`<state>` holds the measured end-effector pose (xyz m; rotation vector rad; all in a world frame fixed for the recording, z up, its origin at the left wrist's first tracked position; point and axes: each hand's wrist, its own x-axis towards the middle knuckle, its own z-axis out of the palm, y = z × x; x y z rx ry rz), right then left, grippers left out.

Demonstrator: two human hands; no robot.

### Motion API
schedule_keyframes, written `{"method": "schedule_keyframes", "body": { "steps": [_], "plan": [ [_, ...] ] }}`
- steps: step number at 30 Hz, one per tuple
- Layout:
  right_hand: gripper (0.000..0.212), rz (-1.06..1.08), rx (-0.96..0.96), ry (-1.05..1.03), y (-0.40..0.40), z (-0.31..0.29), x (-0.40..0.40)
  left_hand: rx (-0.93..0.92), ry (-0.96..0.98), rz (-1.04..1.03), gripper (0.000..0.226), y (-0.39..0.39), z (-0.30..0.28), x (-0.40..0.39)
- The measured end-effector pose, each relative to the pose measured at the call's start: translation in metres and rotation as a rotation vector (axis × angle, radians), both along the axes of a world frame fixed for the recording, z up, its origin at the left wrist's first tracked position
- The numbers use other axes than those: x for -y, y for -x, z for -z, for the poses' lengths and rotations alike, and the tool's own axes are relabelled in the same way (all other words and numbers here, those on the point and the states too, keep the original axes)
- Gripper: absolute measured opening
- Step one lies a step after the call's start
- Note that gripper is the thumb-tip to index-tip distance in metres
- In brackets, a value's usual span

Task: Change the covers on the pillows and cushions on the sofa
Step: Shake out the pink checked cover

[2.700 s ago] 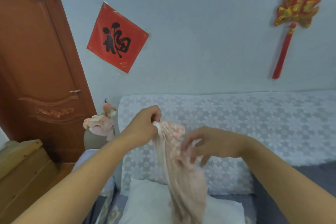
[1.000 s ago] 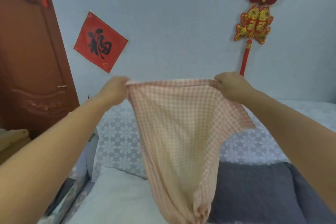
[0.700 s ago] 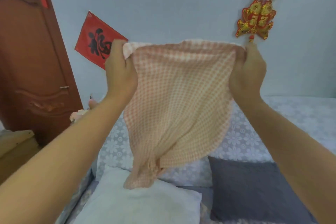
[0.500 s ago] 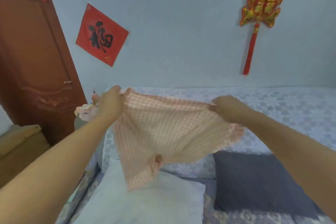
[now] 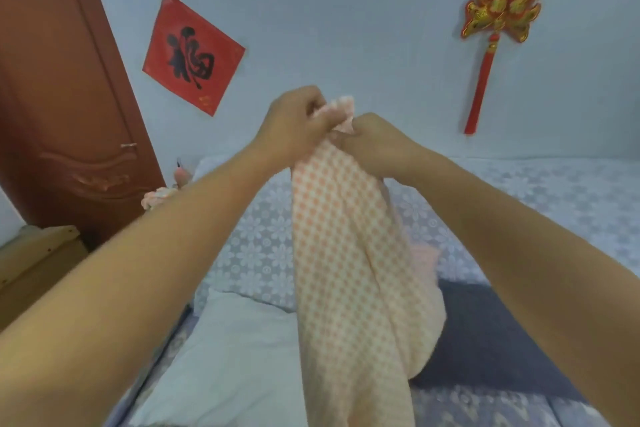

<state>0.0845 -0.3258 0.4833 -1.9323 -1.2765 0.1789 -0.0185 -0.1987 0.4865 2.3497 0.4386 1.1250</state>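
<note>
Hands, left (image 5: pixel 294 125) and right (image 5: pixel 374 142), pinch checked cover (image 5: pixel 346 253) top; it hangs lengthwise straight down.

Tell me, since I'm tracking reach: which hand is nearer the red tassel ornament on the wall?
Right. The right hand grips the checked cover below and left of the ornament; the left hand grips it farther left.

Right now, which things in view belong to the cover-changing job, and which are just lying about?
Job in hand:
pink checked cover, pinched at its top by the left hand and right hand
bare white pillow
dark grey cushion

Lying about:
red wall paper
hanging ornament
wooden door
</note>
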Motion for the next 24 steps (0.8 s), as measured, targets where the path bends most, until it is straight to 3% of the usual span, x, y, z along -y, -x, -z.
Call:
{"method": "schedule_keyframes", "body": {
  "steps": [2,5,7,9,11,13,16,19,21,24],
  "plan": [
    [0.03,0.109,-0.384,-0.102,-0.015,0.006,0.003,0.13,0.065,-0.137,0.031,0.004,0.051,0.009],
    [0.017,0.027,-0.752,-0.297,-0.02,0.002,0.026,0.01,0.423,0.128,0.064,0.02,0.135,0.047],
    [0.018,-0.155,-0.724,-0.185,-0.014,-0.004,0.045,-0.207,0.682,0.421,0.077,0.031,0.162,0.06],
    [0.02,-0.317,-0.549,0.039,-0.003,-0.013,0.061,-0.336,0.845,0.627,0.069,0.04,0.169,0.056],
    [0.021,-0.408,-0.401,0.154,-0.001,-0.019,0.074,-0.342,0.936,0.78,0.064,0.041,0.165,0.049],
    [0.025,-0.412,-0.362,0.138,-0.004,-0.021,0.083,-0.294,1.018,0.917,0.068,0.04,0.151,0.052],
    [0.03,-0.311,-0.417,-0.044,-0.011,-0.022,0.09,-0.32,0.959,0.904,0.037,0.035,0.126,0.061],
    [0.02,-0.078,-0.479,-0.363,-0.022,-0.024,0.096,-0.598,0.564,0.662,0.025,0.029,0.128,0.061],
    [0.021,0.088,-0.527,-0.538,-0.039,-0.024,0.104,-0.808,0.34,0.412,0.014,0.027,0.162,0.048],
    [0.025,0.392,-0.554,-0.714,-0.072,-0.02,0.116,-0.909,0.415,0.188,0.013,0.039,0.242,0.011]
  ]
}}
